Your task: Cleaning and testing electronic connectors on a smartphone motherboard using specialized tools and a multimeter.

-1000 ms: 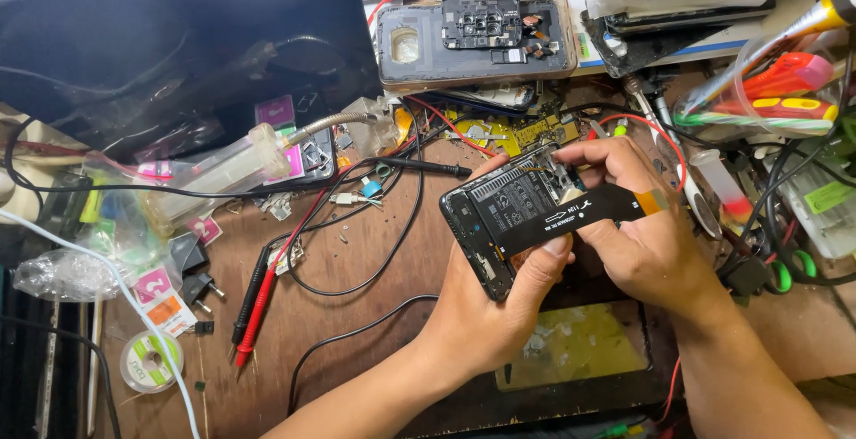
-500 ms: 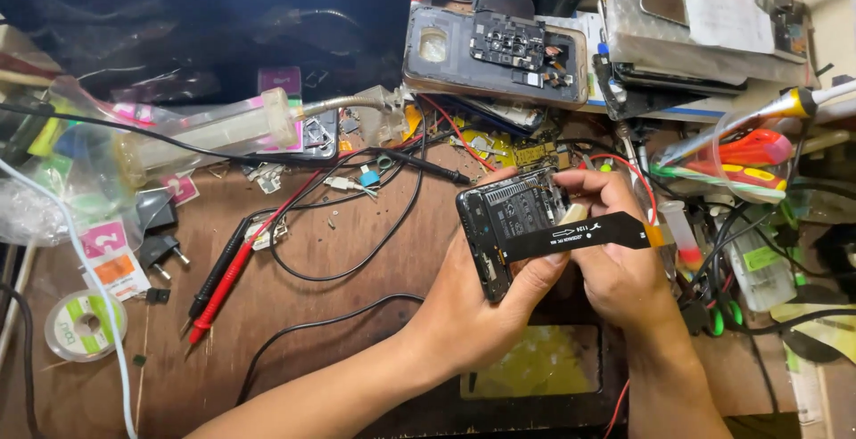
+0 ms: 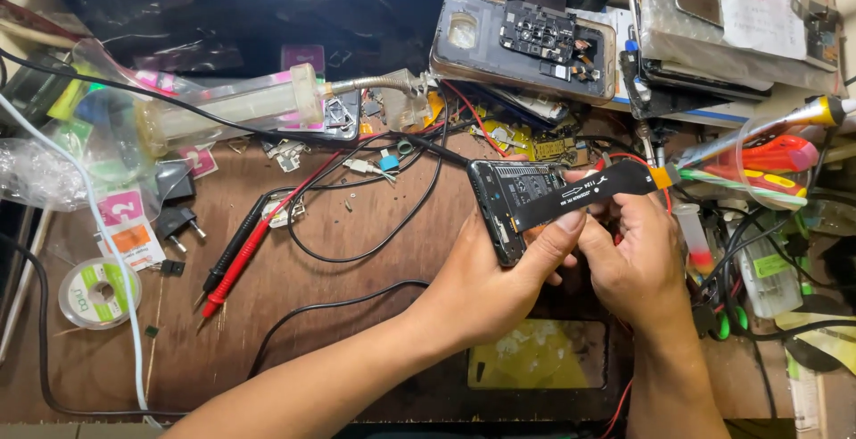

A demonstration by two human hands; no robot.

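My left hand (image 3: 499, 274) grips an opened black phone (image 3: 513, 203) by its near edge, with the thumb resting on a long black flex cable (image 3: 588, 191). The cable runs from the phone's inside out to the right and ends in an orange tab. My right hand (image 3: 629, 247) cups the phone's right side from below, its fingers touching the cable. The phone is held tilted just above the brown wooden bench (image 3: 339, 314).
Another opened phone (image 3: 526, 42) with a bare circuit board lies at the back. Red and black probe leads (image 3: 241, 247), black wires, a solder spool (image 3: 94, 292), a plastic syringe tube (image 3: 232, 109), tools and screwdrivers (image 3: 767, 158) crowd the bench. A dark mat with a yellow patch (image 3: 535, 354) sits below my hands.
The flex cable has swung out to the right of the phone and now sticks past its edge. My left thumb has come up onto it. The camera view has shifted.
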